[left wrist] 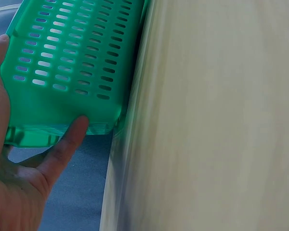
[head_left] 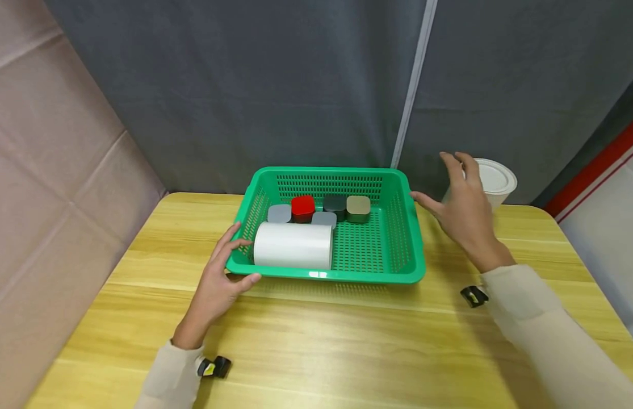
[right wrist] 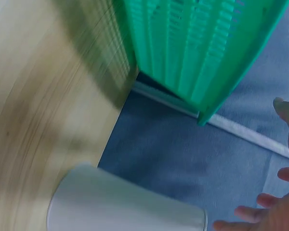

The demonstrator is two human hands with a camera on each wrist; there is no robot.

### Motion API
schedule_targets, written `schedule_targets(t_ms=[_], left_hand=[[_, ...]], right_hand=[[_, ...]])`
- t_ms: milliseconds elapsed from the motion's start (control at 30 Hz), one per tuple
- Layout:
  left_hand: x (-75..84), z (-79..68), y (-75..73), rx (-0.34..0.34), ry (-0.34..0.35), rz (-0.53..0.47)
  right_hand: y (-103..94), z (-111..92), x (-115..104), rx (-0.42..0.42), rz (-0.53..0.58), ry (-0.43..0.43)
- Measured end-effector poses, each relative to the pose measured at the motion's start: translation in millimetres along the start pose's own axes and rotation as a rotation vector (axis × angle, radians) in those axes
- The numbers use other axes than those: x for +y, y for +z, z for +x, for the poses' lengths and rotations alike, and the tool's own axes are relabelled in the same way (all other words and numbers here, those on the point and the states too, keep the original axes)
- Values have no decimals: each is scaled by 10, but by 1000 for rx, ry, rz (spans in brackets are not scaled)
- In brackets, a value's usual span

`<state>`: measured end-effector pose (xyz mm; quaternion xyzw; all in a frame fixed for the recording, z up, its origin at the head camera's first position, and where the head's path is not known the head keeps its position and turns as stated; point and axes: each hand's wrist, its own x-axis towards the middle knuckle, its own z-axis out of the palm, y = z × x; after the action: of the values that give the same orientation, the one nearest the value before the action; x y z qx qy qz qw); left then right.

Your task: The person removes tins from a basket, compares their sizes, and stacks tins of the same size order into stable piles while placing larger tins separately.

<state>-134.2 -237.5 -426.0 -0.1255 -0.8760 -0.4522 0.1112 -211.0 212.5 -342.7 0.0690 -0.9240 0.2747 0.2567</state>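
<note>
A green plastic basket (head_left: 326, 275) stands on the wooden table. Inside it a white cylinder (head_left: 293, 246) lies on its side along the front left. Behind the cylinder are several small rounded blocks, among them a red block (head_left: 303, 208) and a beige block (head_left: 358, 208). My left hand (head_left: 219, 284) is spread at the basket's front left corner; in the left wrist view a fingertip touches the outer wall. To the right of the basket, my right hand (head_left: 464, 216) hovers with fingers extended, holding nothing. A white lidded tub (head_left: 496, 182) stands just beyond it, partly hidden by the hand.
A grey curtain (head_left: 275, 85) hangs behind the table's back edge. Pale cloth (head_left: 66, 159) covers the left side. On the right is a red and white panel (head_left: 610, 176). The wooden table (head_left: 357, 341) extends in front of the basket.
</note>
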Motion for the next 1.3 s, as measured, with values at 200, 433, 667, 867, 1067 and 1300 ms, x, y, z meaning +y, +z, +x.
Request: schedule_targets(t_ms=[200, 433, 667, 867, 1067, 1300], left_hand=[[1, -2, 4, -7, -12, -2], [-8, 2, 8, -11, -8, -7], [-8, 1, 4, -18, -13, -9], [-11, -2, 0, -18, -11, -20], [-11, -4, 4, -16, -13, -27], [-18, 0, 8, -18, -24, -3]], right_hand=[[86, 39, -74, -75, 79, -25], [153, 84, -96, -149, 156, -21], [230, 156, -156, -283, 323, 4], [361, 271, -254, -390, 437, 31], [538, 373, -293, -471, 457, 76], [674, 428, -291, -556, 419, 32]])
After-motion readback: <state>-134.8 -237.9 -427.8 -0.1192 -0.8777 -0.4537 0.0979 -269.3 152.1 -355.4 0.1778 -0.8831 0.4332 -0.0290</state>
